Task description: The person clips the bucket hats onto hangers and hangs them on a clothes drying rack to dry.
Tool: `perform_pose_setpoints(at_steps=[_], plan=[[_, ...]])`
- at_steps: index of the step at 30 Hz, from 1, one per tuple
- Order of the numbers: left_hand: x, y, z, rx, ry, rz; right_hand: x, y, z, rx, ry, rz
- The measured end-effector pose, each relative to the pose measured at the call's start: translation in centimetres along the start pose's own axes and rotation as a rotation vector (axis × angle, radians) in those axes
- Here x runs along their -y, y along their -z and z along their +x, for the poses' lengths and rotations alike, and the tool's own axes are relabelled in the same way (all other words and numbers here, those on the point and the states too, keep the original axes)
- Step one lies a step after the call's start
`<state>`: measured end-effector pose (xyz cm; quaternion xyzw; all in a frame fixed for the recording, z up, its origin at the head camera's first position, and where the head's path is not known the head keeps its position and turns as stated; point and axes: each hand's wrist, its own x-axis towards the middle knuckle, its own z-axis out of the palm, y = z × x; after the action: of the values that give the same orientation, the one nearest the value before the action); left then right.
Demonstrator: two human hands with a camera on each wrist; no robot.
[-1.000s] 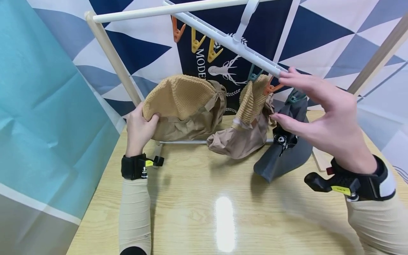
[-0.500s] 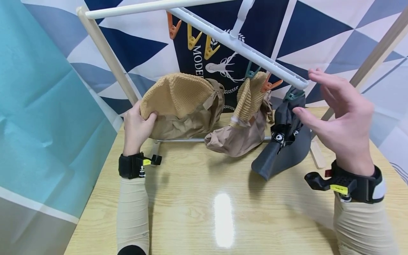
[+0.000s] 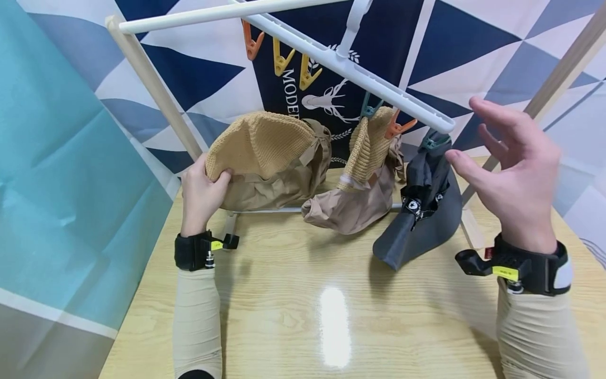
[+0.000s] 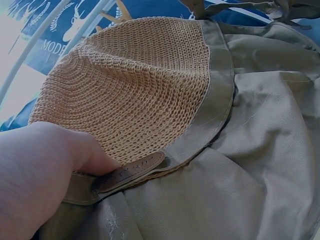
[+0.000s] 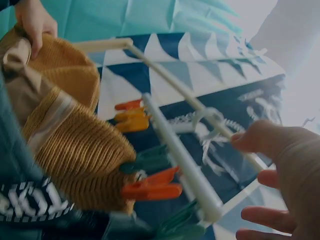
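Observation:
A sun hat with a tan woven crown [image 3: 265, 145] and a beige cloth brim [image 4: 270, 130] is in my left hand [image 3: 201, 192], which pinches the crown's edge beside a small leather tag [image 4: 131, 171]. My right hand [image 3: 518, 173] is held up beside the right end of the white hanger bar [image 3: 341, 60], fingers apart and nothing in them. Just left of that hand, a dark grey cap [image 3: 421, 226] hangs from a teal clip [image 3: 435, 141]. A second woven hat [image 3: 371, 150] hangs from a teal clip [image 3: 371, 108] and an orange clip [image 3: 397, 127].
An orange clip [image 3: 252, 43] and two yellow clips, one of them a yellow clip [image 3: 309, 75], hang at the bar's left part. The rack has a wooden left post [image 3: 153, 87], a right post [image 3: 563, 68] and a top rail [image 3: 213, 17]. It stands on a wooden table [image 3: 284, 316].
My right hand has moved right, off the hanger bar's end, which now shows uncovered. My left hand keeps its grip on the sun hat. The head view has shifted slightly.

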<state>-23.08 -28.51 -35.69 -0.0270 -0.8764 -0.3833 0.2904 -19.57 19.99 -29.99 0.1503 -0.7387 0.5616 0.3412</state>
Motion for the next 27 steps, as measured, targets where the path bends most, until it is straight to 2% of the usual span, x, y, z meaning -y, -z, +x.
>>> perform_pose_setpoints(at_steps=[5,10,17,27], plan=[[0.0,0.1,-0.2,0.002,0.005,-0.008,-2.0,-0.4,0.9,-0.013,-0.087,0.041],[-0.1,0.0,-0.1,0.001,-0.002,0.001,-3.9,-0.5,1.7,0.003,-0.18,0.145],[-0.2,-0.3,-0.2,0.002,-0.004,0.01,-5.2,-0.8,2.0,0.014,-0.164,0.437],[-0.5,-0.3,-0.3,0.009,0.006,0.013,-5.4,-1.5,1.6,0.025,-0.13,0.447]])
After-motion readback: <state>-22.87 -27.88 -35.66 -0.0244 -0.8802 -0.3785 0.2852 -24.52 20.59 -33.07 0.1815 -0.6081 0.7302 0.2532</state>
